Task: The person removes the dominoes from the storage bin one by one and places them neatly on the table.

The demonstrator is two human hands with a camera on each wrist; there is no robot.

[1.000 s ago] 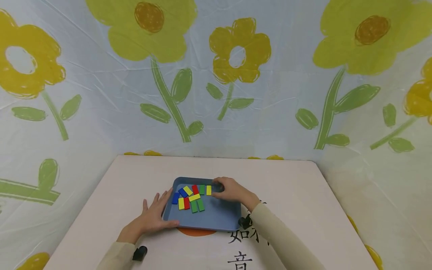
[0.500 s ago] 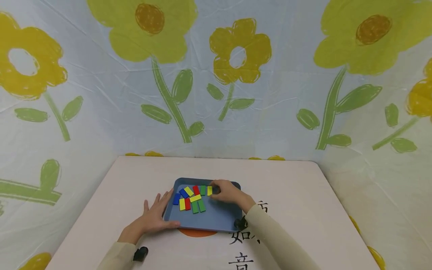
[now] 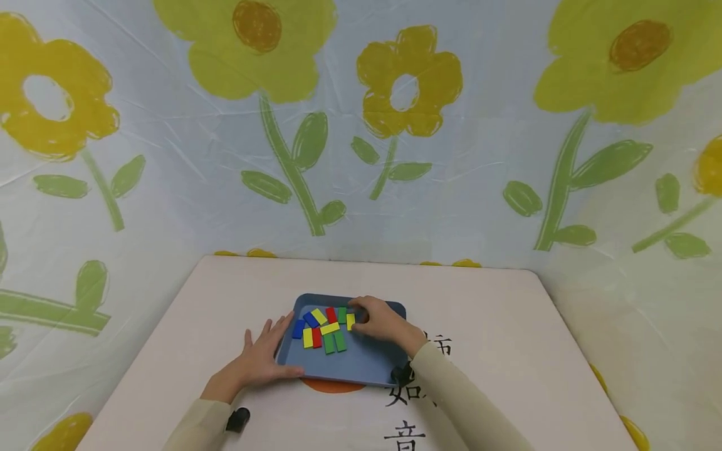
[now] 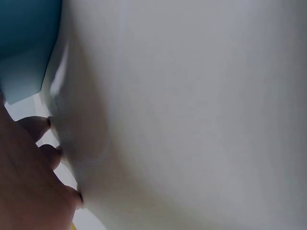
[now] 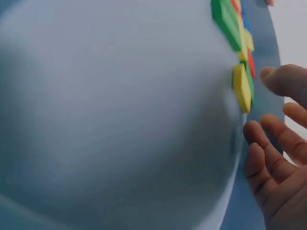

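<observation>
A blue tray (image 3: 366,363) lies on the table with several small red, yellow, green and blue rectangular blocks in its upper left part. My left hand (image 3: 255,362) rests at the tray's left side, fingers spread along the rim and thumb at the near corner. Over the tray's far right part, my right hand (image 3: 386,324) is beside the rightmost yellow block (image 3: 351,322), thumb and fingertips right at it. In the right wrist view, the fingers (image 5: 280,139) are loosely bent and spread around that yellow block (image 5: 242,88). A green block (image 3: 341,315) lies close to its left.
The pale table (image 3: 479,313) carries printed black characters (image 3: 404,432) and an orange patch (image 3: 333,386) at the tray's near edge. Behind it hangs a flower-patterned sheet (image 3: 462,207). Black wrist devices (image 3: 238,419) sit at both sleeves.
My right hand has shifted slightly left, and the rightmost yellow block has moved a little nearer me and closer to the green one. The left hand stays at the tray's side.
</observation>
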